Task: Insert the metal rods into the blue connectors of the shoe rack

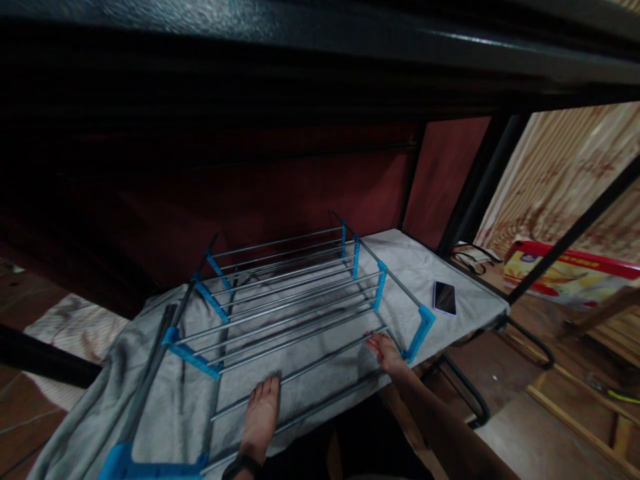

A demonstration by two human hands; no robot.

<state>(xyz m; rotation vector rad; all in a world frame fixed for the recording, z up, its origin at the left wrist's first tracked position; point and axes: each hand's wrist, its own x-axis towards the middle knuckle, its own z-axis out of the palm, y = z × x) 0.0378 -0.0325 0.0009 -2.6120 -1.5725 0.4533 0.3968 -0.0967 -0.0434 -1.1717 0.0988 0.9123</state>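
Observation:
A shoe rack of grey metal tubes with blue plastic brackets [423, 332] lies on a bed or bench covered by a grey cloth. One loose-looking crosswise metal tube [325, 359] runs between the two sides, nearer to me than the rows of fitted tubes. Over its left part lies my left hand [261, 407], fingers close together and curled over the tube. My right hand [384, 350] grips the same tube near its right end, beside the front right blue bracket. Fingertips of both hands are partly hidden behind the tube.
A phone [445, 297] lies on the grey cloth [405, 257], right of the rack. A dark metal frame beam [320, 33] crosses overhead. On the floor at right are a red and yellow box [565, 277] and a wooden frame [580, 407].

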